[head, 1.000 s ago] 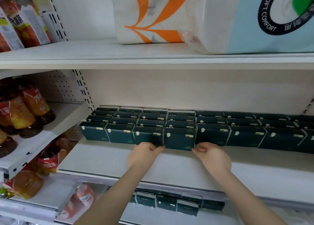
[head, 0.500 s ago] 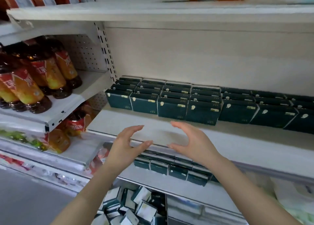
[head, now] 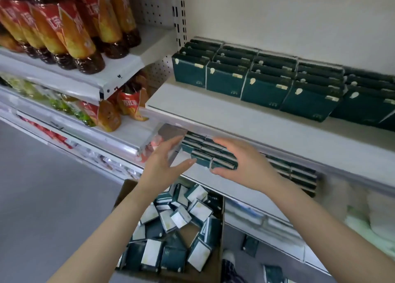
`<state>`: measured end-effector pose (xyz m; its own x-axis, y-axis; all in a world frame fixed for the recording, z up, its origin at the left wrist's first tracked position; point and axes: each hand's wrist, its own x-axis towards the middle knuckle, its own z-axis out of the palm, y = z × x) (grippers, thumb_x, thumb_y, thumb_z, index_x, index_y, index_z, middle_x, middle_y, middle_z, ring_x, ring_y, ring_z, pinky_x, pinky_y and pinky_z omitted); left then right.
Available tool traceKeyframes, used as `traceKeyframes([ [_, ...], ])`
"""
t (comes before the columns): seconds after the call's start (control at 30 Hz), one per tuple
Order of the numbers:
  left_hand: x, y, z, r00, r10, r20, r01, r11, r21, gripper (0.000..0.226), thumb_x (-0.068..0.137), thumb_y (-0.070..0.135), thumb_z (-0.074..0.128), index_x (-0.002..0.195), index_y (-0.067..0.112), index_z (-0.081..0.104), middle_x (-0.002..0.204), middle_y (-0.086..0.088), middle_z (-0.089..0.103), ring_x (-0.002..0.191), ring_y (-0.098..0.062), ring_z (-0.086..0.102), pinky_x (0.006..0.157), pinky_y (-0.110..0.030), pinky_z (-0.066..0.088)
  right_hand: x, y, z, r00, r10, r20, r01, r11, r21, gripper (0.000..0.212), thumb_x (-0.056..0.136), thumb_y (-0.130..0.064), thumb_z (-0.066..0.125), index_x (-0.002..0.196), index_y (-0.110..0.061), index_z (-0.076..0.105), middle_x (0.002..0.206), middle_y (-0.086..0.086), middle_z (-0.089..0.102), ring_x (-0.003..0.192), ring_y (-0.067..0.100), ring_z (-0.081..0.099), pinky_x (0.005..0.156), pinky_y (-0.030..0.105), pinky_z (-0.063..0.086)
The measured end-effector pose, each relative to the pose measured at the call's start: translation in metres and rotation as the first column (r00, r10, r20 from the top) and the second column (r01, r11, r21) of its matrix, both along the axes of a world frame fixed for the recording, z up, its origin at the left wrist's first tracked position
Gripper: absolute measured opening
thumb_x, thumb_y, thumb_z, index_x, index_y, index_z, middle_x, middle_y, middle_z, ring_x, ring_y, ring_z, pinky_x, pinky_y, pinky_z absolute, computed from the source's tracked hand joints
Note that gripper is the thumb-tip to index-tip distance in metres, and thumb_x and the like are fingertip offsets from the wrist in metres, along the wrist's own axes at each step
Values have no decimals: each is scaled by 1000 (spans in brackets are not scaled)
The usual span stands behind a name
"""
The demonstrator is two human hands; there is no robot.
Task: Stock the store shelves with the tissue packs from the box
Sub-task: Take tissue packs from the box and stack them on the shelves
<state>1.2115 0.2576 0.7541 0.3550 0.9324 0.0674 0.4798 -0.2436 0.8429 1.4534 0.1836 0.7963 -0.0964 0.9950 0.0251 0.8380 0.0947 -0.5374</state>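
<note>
Dark green tissue packs stand in neat rows at the back of the white shelf. More green packs lie on the shelf below. A cardboard box on the floor holds several loose packs in a jumble. My left hand and my right hand hover above the box, in front of the lower shelf, palms facing each other, fingers straight, holding nothing.
Bottles of orange-labelled drink fill the shelves at left, with more bottles below them. Two loose packs lie on the floor right of the box. Grey floor spreads to the left. White wrapped goods sit at lower right.
Both hands have left the front row of packs on the shelf and dropped, empty, toward the box. The view has tilted down, bringing the box into sight.
</note>
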Motion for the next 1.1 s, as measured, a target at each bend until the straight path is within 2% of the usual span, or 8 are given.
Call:
traceKeyframes([
  [0.17,-45,-31,-49,992,124,-31,-128,965,-229,72,77,64,76,141,40,50,134,27,55,120,13,51,94,-15,42,-28,-12,-55,997,25,-71,-38,981,-188,78,85,-56,70,151,-36,35,155,-17,37,137,2,36,104,13,24],
  [0.33,-80,-56,-94,977,165,-133,-204,904,-377,76,77,62,76,143,36,50,137,21,56,126,-2,52,104,-30,44,-47,-22,-116,994,-24,-109,-22,915,-402,77,86,-56,68,152,-35,33,156,-13,37,140,8,36,111,23,29],
  [0.57,-89,-73,-156,971,12,-239,-144,827,-544,75,81,58,76,146,35,46,132,23,53,123,-2,49,100,-26,39,-59,-69,-187,940,-291,-178,124,778,-615,81,85,-58,68,153,-30,34,157,-9,37,141,13,39,115,34,34],
  [0.7,-68,-74,-199,953,-126,-276,-82,769,-634,74,83,55,76,146,34,45,135,12,57,121,-7,52,96,-26,43,-54,-101,-234,879,-443,-176,213,695,-687,80,86,-57,68,152,-27,35,155,-8,40,139,12,41,112,31,35],
  [0.77,-53,-73,-227,936,-207,-283,-41,737,-675,72,85,53,75,147,31,44,133,10,57,116,-8,53,90,-23,43,-55,-113,-263,831,-527,-175,250,636,-730,79,86,-56,67,153,-26,36,155,-8,41,138,13,43,109,29,37],
  [0.87,-32,-79,-275,903,-317,-290,10,690,-724,71,87,52,74,146,28,45,131,8,58,119,-13,54,100,-32,46,-64,-129,-309,710,-678,-192,284,525,-802,78,86,-50,71,151,-21,40,154,-3,44,137,16,46,107,31,39],
  [0.97,-11,-80,-325,861,-404,-309,36,654,-755,72,88,52,72,147,21,46,140,1,58,123,-18,56,100,-31,44,-72,-137,-355,587,-786,-193,309,438,-844,75,86,-45,74,149,-19,43,151,-1,47,134,18,49,101,27,41],
  [1.1,13,-84,-388,837,-440,-324,25,624,-781,68,89,52,71,143,18,49,140,-3,59,119,-19,58,95,-29,45,-82,-137,-413,477,-854,-210,314,389,-866,66,86,-42,74,143,-21,49,142,-1,55,110,4,57,84,17,42],
])
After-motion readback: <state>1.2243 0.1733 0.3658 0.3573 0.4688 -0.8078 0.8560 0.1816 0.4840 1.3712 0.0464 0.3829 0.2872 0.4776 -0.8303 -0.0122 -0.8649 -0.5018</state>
